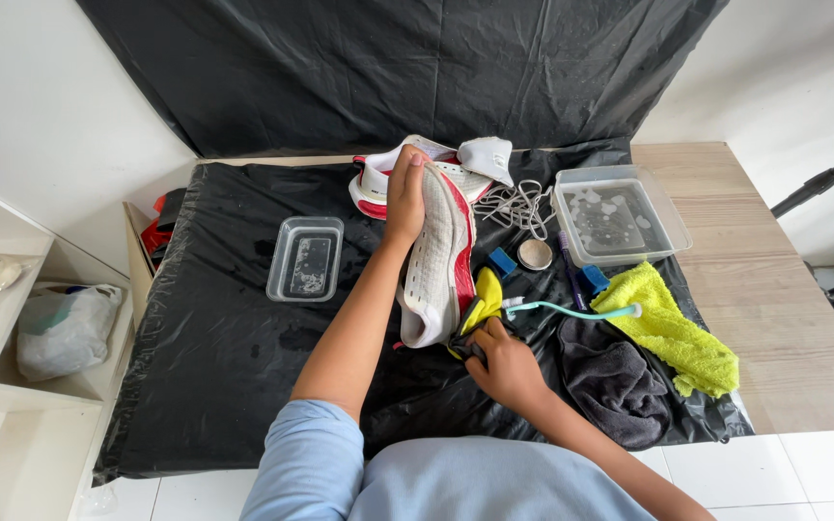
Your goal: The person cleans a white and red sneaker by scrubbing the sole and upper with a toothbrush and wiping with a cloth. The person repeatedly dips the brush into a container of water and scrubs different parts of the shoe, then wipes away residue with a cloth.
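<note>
A black plastic sheet covers most of the wooden table and runs up the wall behind it. On the sheet, far right, stands a large clear tub of soapy water, and on the left a smaller clear rectangular container with a little water in it. Near the right edge lies a bright yellow towel, with a dark grey cloth crumpled just beside it. At the middle of the sheet a white shoe with red trim stands tilted on its heel, sole turned toward the camera; the left hand is clamped around its toe end, fingers curled over the top. A second white and red shoe lies behind it, beside a white insole and a tangle of white laces. The right hand is closed around a yellow and black cloth, which presses against the lower side of the held shoe. A teal toothbrush lies between that cloth and the yellow towel. Smaller still are a purple brush, two blue blocks, and a small round tin.
</note>
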